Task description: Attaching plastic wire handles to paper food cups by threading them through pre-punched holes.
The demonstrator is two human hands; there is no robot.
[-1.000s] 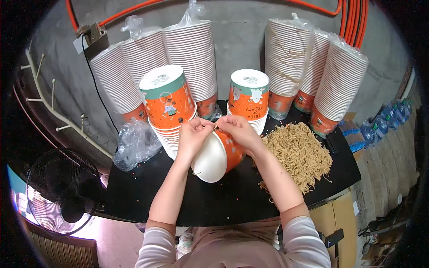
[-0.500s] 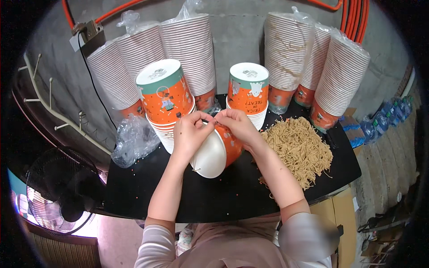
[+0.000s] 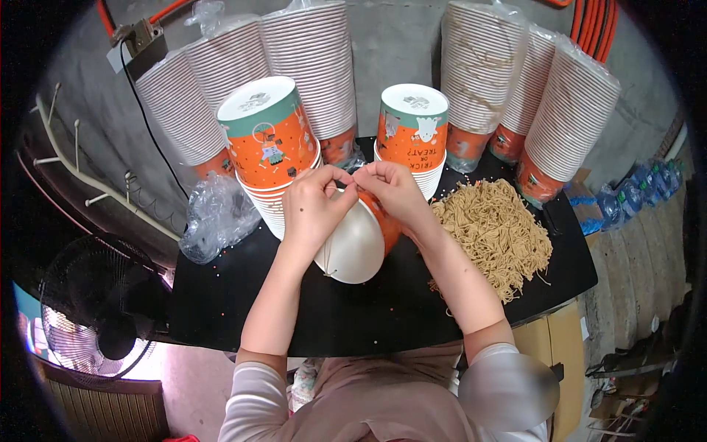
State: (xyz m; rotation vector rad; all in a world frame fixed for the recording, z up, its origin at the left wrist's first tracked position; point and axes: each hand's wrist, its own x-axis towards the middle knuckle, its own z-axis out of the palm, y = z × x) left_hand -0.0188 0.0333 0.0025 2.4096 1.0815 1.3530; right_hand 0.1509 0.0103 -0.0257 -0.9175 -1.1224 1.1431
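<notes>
A paper bucket (image 3: 352, 247) lies tipped on its side in front of me, its white inside facing me and its printed orange wall to the right. A thin tan cord (image 3: 326, 256) runs along its left rim, with a knotted end low on the rim. At the bucket's upper rim, my left hand (image 3: 315, 202) pinches with thumb and forefinger. Right against those fingertips, my right hand (image 3: 390, 191) is closed in a pinch too. The cord's upper end goes in under my fingers; the exact spot they grip is small and partly hidden.
Upside-down bucket stacks stand behind my hands, at left (image 3: 269, 147) and right (image 3: 412, 136). Tall plastic-wrapped bucket stacks (image 3: 305, 66) line the wall. A heap of tan cords (image 3: 497, 236) lies right, crumpled clear plastic (image 3: 213, 221) left. A fan (image 3: 99, 309) stands left of the black table (image 3: 353, 324).
The view has shifted slightly, so the table sits higher. The bucket has turned a little, its opening more toward me. Both hands keep their pinch at the upper rim.
</notes>
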